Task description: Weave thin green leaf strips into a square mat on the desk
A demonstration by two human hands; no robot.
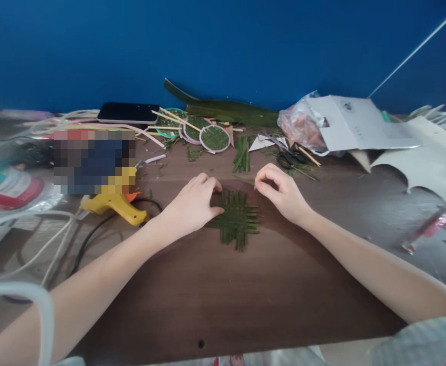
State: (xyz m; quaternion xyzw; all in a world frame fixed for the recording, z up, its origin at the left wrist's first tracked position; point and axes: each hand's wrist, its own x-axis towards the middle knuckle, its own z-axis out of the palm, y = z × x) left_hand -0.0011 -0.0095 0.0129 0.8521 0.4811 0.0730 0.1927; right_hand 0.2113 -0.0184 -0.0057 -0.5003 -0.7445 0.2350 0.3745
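A small woven mat of green leaf strips (pixel 238 219) lies flat on the brown table. At its left edge rests my left hand (pixel 197 202), thumb and fingers parted, the thumb touching the mat. My right hand (pixel 278 192) is just above and right of the mat, thumb and fingertips pinched on a thin green leaf strip (pixel 244 179) that points left over the mat's upper edge. A bundle of cut leaf strips (pixel 241 154) lies beyond the mat, with black-handled scissors (pixel 289 156) to its right.
Behind are round frames filled with green bits (pixel 215 138), a phone (pixel 127 113), long leaves (pixel 230 109) and a plastic bag (pixel 301 122). A yellow glue gun (pixel 116 206) with cables is on the left. White cut card (pixel 424 152) lies right. A blue wall (pixel 223 46) stands behind.
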